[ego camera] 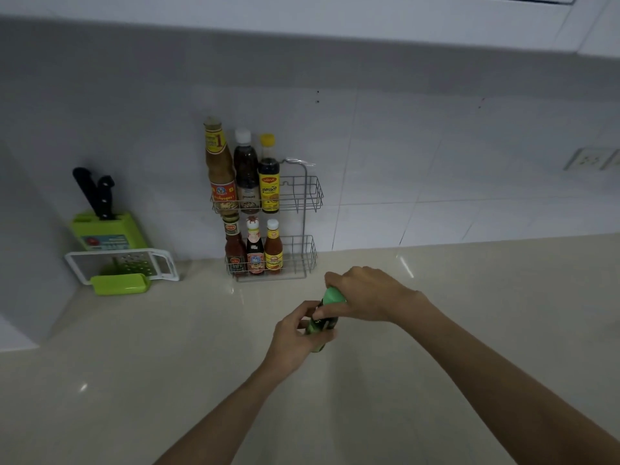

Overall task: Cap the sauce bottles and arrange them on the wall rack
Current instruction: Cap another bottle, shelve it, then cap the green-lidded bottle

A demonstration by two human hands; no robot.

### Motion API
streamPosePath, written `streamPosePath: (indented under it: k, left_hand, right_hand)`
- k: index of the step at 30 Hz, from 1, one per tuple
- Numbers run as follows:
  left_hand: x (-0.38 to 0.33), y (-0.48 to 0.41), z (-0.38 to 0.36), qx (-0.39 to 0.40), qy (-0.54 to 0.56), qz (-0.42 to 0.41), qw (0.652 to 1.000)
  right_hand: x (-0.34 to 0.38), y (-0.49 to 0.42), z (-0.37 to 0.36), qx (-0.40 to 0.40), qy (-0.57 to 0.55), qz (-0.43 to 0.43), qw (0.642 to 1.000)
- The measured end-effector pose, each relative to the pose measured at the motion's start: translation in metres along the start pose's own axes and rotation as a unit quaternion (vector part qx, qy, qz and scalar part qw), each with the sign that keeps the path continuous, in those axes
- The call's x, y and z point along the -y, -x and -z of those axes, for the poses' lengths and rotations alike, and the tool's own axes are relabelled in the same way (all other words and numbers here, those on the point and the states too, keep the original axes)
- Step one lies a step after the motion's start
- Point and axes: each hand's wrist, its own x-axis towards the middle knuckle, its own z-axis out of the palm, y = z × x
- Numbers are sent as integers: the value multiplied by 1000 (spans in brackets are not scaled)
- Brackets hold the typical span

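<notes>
- On the wire wall rack (pixel 303 196), upper tier, leftmost, a tall brown sauce bottle (pixel 219 166) is seen with a large numeral "1" on its yellow neck label.
- On the same tier, third from the left, a yellow-capped bottle (pixel 268 174) bears Thai script on its yellow label; it cannot be read with certainty.
- Other labels are too blurred to be read.
</notes>
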Motion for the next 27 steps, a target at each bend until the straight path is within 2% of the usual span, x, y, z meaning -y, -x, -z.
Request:
streamPosePath:
  k: [3,4,8,12,17,22,27]
  left_hand:
    - [0,2,4,-3,23,2,1000]
    - [0,2,7,-2,24,3,1000]
    - [2,8,9,15,23,3,1000]
    - [3,8,17,9,54,5,999]
    - [5,12,22,27,37,2,999]
    - [5,11,36,27,47,9,998]
    - [8,11,42,7,59,5,998]
  right_hand:
    - [0,4,2,-12,-102,41,994]
    - [1,5,2,-24,-101,50,993]
    - [15,3,-1,-26,15,-11,999]
    - [16,2,9,5,-97,50,994]
    - [27,-3,6,-24,22,11,999]
    - [32,-11,9,-25,-21,87,996]
    - [34,-22,-7,-50,-132,61,988]
